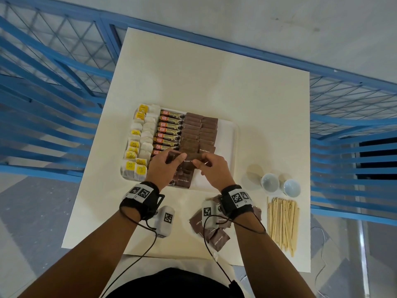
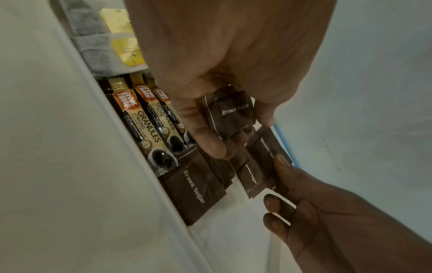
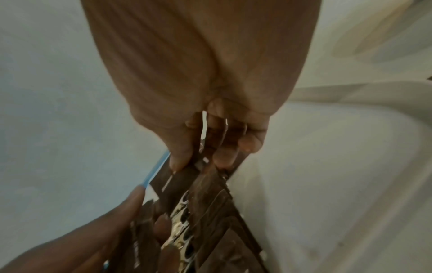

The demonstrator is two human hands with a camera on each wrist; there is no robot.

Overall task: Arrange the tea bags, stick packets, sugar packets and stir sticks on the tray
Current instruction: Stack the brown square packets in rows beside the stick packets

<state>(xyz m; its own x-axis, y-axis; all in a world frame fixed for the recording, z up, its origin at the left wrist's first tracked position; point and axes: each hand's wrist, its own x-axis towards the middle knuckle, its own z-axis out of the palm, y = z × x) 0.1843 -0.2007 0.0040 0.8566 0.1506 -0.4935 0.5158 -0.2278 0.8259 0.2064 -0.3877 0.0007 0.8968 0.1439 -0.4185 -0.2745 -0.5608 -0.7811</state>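
From the head view, the left hand [image 1: 164, 168] and the right hand [image 1: 214, 168] meet over the near part of the white tray [image 1: 235, 134], which sits on the pale desk [image 1: 214, 87]. The left fingers [image 1: 179, 157] are curled round a small bunch of brown sugar packets [image 1: 171, 157], while the right fingers [image 1: 198, 162] pinch one packet [image 1: 190, 160] that reaches across between the two hands. Beyond the fingers the tray carries tea bags [image 1: 137, 145] at its left edge, stick packets [image 1: 169, 130] next to them, then rows of laid sugar packets [image 1: 199, 130]; the strip farthest right is bare. Behind the right wrist a loose heap of sugar packets [image 1: 219, 238] lies on the desk, and to the right of that hand are stir sticks [image 1: 282, 220] and two small white cups [image 1: 279, 184]. The left wrist view shows the thumb and curled fingers [image 2: 210, 140] closed on folded packets [image 2: 230, 118] marked "Brown Sugar", the right fingers [image 2: 284, 164] pinching the end of another packet [image 2: 253, 177] just beside them, and stick packets [image 2: 149, 129] and a flat sugar packet [image 2: 194, 190] lying below in the tray. The right wrist view is blurred, yet the thumb and fingers [image 3: 224, 155] pinch a brown packet [image 3: 177, 184], with the left hand [image 3: 105, 230] at its lower end above the rows.
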